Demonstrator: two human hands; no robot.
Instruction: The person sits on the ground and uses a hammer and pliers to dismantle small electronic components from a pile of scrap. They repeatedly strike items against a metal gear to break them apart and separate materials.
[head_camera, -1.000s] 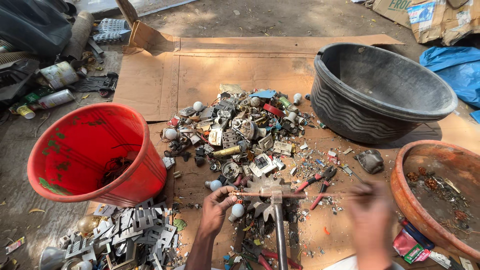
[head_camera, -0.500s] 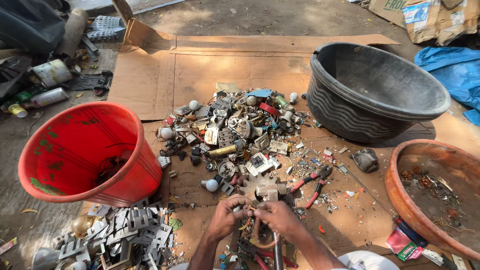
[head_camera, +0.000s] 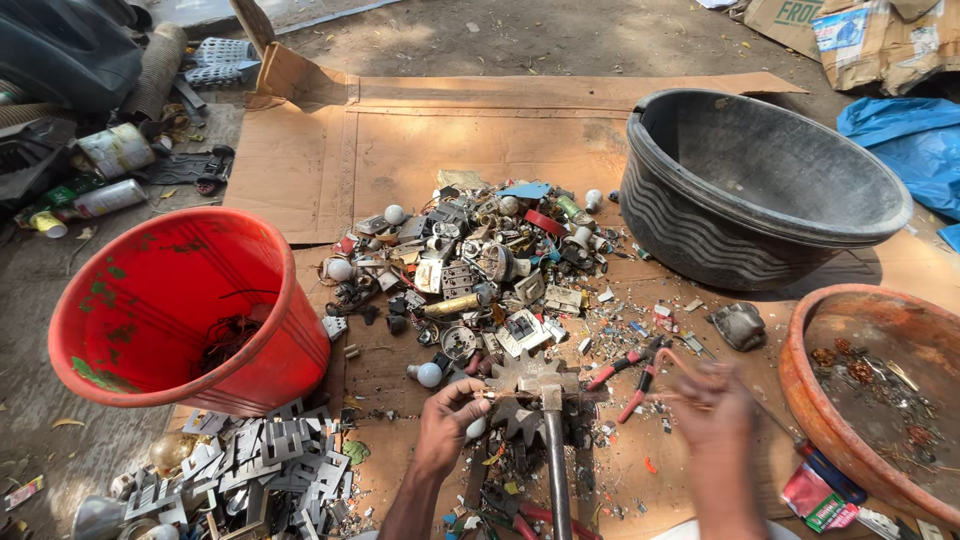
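**Two hands at a scrap heap, three tubs around it**

Two bare hands work at the near edge of the cardboard sheet. The left hand is curled, fingertips pinching a small piece against the metal block beside the hammer, whose handle runs toward the viewer. The right hand is blurred; it seems loosely closed, and what it grips I cannot tell. Just beyond it lie red-handled pliers. Near left sits a heap of grey metal plates. Farther out, one pile of mixed scrap fills the middle. Three tubs ring it: one red bucket left, one terracotta bowl right, one black basin far right.
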